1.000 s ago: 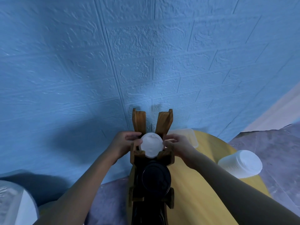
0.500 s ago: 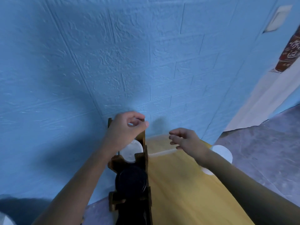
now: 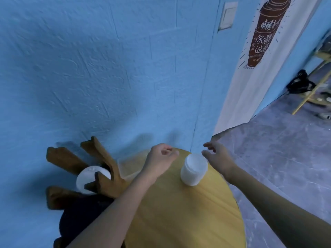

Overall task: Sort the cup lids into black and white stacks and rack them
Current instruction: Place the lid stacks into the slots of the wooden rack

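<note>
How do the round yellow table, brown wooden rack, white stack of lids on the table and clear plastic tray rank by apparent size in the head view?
1. round yellow table
2. brown wooden rack
3. white stack of lids and clear plastic tray: alike, tray partly hidden, unranked

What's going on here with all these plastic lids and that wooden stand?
A person is sorting cup lids. The slotted wooden rack by the blue wall already holds racked white lids and, nearer the camera, black lids. A loose white stack of lids stands untouched on the round yellow table. The left hand, fingers curled and empty, and the open right hand hover on either side of it, probably about to lift it.
</note>
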`<state>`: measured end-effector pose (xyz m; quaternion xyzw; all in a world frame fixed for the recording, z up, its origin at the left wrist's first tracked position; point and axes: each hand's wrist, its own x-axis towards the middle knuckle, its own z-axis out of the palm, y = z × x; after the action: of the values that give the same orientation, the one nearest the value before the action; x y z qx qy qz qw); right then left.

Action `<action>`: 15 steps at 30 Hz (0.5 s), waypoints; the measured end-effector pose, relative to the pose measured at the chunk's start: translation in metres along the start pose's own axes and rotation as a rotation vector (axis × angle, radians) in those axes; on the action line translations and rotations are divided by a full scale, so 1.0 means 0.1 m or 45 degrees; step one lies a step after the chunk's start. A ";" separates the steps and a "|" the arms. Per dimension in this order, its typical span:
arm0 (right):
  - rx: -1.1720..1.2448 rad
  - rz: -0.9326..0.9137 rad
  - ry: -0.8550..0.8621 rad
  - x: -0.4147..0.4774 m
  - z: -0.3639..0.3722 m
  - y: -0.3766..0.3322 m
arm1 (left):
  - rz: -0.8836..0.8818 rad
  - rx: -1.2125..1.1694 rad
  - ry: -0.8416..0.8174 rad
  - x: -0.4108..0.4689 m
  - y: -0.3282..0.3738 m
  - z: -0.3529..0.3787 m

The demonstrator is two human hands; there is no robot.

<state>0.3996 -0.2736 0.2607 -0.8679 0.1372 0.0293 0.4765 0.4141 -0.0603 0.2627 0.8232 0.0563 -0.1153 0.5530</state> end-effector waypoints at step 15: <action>0.216 0.402 -0.387 0.38 0.14 0.79 | -0.372 -0.145 -0.069 0.21 -0.50 1.04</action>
<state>0.4164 -0.3103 0.1817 -0.7781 0.2000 0.2223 0.5523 0.4105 -0.1383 0.1746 0.7701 0.1669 -0.2132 0.5776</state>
